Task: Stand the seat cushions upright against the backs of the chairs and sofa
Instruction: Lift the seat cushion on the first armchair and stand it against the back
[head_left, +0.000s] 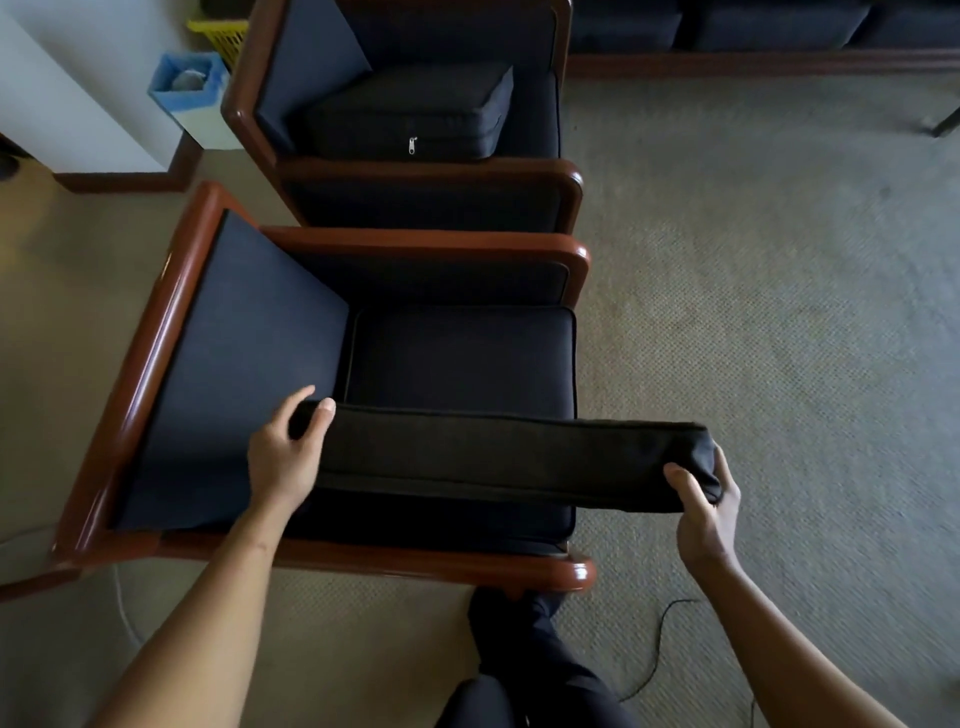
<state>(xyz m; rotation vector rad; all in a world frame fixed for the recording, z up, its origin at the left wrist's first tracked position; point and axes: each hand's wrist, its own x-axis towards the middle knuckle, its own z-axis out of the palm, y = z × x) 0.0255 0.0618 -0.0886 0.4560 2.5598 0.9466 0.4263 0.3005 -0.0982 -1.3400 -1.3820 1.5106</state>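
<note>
I have the seat cushion (509, 462) tipped on edge over the near armchair (218, 364), spanning from backrest to beyond the seat's front edge, so it can lean back. Left hand (283, 457) clamps its rear end; right hand (704, 499) wraps the front end, both arms outstretched.

No text, label, brand or number can be read anywhere. The dark upholstery and wooden frames bear no signs.
</note>
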